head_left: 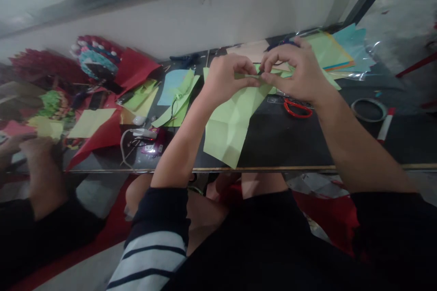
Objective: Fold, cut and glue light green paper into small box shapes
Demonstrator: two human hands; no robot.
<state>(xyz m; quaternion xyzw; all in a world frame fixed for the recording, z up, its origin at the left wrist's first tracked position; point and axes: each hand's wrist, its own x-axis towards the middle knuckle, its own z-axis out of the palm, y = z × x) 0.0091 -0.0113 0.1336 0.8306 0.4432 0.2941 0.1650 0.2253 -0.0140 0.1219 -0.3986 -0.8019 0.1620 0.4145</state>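
My left hand and my right hand meet above the dark table, thumbs and fingertips pinched close together. Between them is a narrow folded strip of light green paper, with a small dark bit at the pinch that is too blurred to name. A larger creased sheet of light green paper lies below my left hand, reaching toward the table's front edge; whether it joins the pinched strip is hidden by the fingers. Red-handled scissors lie just below my right hand, their blades partly covered.
Left are cut green paper pieces, a white cable plug and red paper. A co-worker's hands work at far left. Right are a tape roll, a red-and-white marker and coloured sheets.
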